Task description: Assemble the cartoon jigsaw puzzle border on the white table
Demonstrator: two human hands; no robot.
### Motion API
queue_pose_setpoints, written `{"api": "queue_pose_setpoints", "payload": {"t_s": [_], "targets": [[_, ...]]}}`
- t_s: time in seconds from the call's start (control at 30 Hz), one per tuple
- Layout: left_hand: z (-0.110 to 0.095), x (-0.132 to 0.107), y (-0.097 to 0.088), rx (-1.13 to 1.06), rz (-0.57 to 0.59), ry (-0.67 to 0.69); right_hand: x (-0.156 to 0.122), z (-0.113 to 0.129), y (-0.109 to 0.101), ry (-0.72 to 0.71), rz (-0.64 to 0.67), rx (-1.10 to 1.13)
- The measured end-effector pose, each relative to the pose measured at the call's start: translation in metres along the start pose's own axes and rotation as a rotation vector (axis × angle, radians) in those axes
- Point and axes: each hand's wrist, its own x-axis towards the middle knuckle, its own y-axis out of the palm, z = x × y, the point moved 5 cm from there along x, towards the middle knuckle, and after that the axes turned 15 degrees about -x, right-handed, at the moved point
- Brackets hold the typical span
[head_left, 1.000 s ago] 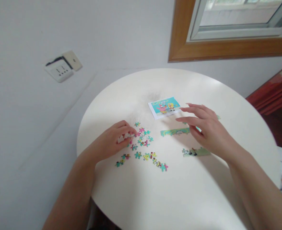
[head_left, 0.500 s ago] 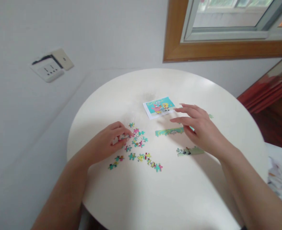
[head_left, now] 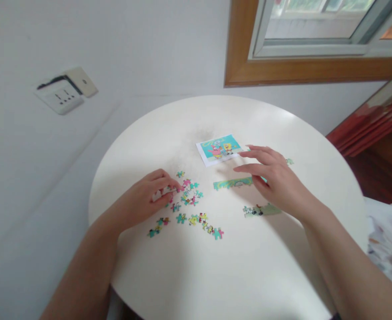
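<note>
My left hand (head_left: 147, 198) rests on the round white table (head_left: 216, 275) with its fingers curled and pinched on a small jigsaw piece at the edge of the loose puzzle pieces (head_left: 191, 209). My right hand (head_left: 276, 180) hovers open, fingers stretched toward the cartoon reference picture (head_left: 218, 149). Under and beside that hand lie a joined green strip of pieces (head_left: 232, 182) and a second joined strip (head_left: 261, 210). A stray piece (head_left: 289, 162) peeks out behind the right hand.
The table stands against a white wall with a power socket (head_left: 62, 95) on the left. A wood-framed window (head_left: 312, 66) is above on the right. Red and brown furniture (head_left: 372, 129) sits to the right of the table.
The view has shifted so everything sits a little further left in the picture. Both hands stay in nearly the same place relative to the pieces.
</note>
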Motion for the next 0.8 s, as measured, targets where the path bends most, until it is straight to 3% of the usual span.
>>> {"api": "queue_pose_setpoints", "payload": {"t_s": [0.23, 0.5, 0.8], "targets": [[-0.002, -0.002, -0.001, -0.003, -0.066, 0.026, -0.001, 0.0, 0.001, -0.052, -0.056, 0.016], [-0.002, -0.006, -0.017, 0.086, -0.299, -0.013, -0.001, -0.004, 0.005, -0.09, -0.061, 0.001], [-0.006, -0.006, -0.017, 0.095, -0.293, -0.02, -0.002, -0.004, 0.006, -0.092, -0.063, -0.001]]}}
